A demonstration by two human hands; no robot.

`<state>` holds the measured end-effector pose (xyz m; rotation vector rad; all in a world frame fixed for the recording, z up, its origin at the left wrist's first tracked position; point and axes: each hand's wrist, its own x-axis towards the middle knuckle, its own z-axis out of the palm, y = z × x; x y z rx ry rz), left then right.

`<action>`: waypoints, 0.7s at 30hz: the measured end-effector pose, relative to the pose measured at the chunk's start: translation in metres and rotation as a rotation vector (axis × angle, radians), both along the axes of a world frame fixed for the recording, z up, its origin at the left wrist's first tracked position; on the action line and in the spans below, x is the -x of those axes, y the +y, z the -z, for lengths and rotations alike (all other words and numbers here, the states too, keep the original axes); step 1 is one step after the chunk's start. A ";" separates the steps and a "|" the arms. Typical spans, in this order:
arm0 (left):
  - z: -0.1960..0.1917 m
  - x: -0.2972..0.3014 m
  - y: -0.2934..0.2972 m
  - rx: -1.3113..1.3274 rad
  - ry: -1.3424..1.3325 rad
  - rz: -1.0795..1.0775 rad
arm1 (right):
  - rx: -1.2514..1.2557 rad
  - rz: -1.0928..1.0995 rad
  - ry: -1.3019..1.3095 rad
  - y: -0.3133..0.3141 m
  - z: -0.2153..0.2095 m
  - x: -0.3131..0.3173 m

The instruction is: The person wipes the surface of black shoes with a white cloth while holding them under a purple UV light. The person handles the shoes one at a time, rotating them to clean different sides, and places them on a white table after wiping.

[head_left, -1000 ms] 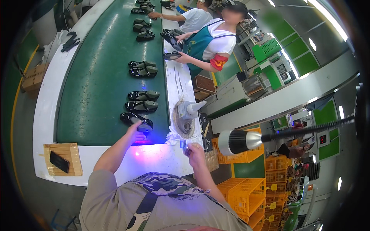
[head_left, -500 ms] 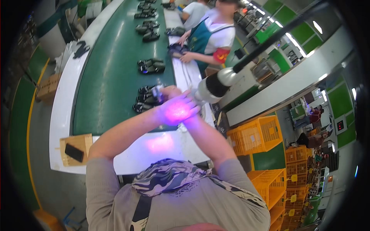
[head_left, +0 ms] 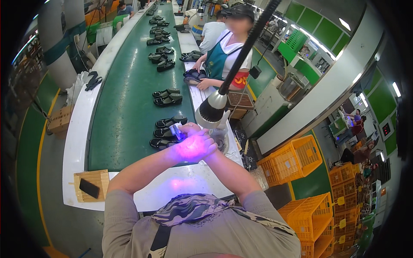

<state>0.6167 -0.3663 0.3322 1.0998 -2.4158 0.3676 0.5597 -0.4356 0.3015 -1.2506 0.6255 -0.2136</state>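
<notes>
My forearms cross over the near end of the belt. My left hand (head_left: 192, 147), back up under a bright pink-violet glow, lies across my right wrist with its fingers bent round it. Beyond it, my right hand (head_left: 189, 128) is closed on a small bluish-white thing (head_left: 176, 132) whose kind I cannot make out. That thing is right beside a pair of black strapped shoes (head_left: 162, 142), partly covered by my left arm. Just above my hands hangs a lamp (head_left: 212, 108) with a black and silver head.
More black shoes (head_left: 167, 99) stand in pairs along the green belt (head_left: 120, 107). A co-worker (head_left: 223, 56) handles a dark shoe on the belt's right ledge. A phone (head_left: 89, 188) lies on cardboard at the near left corner. Yellow crates (head_left: 297, 159) stand at the right.
The view has tilted up, so more of the belt shows. My left hand's fingers, spread before, now bend over my right wrist. My right hand still keeps the small thing.
</notes>
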 end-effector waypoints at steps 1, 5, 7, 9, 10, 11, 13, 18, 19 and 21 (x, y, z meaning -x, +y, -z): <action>0.000 0.003 -0.001 0.001 0.016 0.020 | -0.010 0.003 -0.007 0.000 0.001 0.003; -0.002 0.015 -0.002 -0.013 -0.056 0.040 | -0.036 0.020 -0.030 0.001 0.003 0.017; 0.004 0.020 -0.005 -0.007 -0.081 0.030 | -0.053 0.024 -0.042 0.000 0.004 0.023; 0.006 0.026 -0.006 -0.015 -0.094 0.045 | -0.071 0.033 -0.057 0.000 0.004 0.029; 0.005 0.030 -0.006 -0.019 -0.101 0.052 | -0.076 0.038 -0.062 0.000 0.002 0.032; 0.004 0.035 -0.004 -0.057 -0.180 -0.006 | -0.082 0.047 -0.076 -0.002 0.001 0.035; -0.009 0.047 -0.001 -0.091 -0.197 0.014 | -0.095 0.076 -0.097 -0.006 -0.003 0.042; -0.100 0.095 0.036 -0.203 0.307 0.187 | 0.016 0.388 -0.240 -0.031 0.018 0.061; -0.114 0.098 0.043 -0.197 0.445 0.229 | 0.011 0.411 -0.263 -0.035 0.009 0.072; -0.154 0.095 0.066 -0.154 0.699 0.273 | 0.049 0.379 -0.338 -0.046 -0.012 0.082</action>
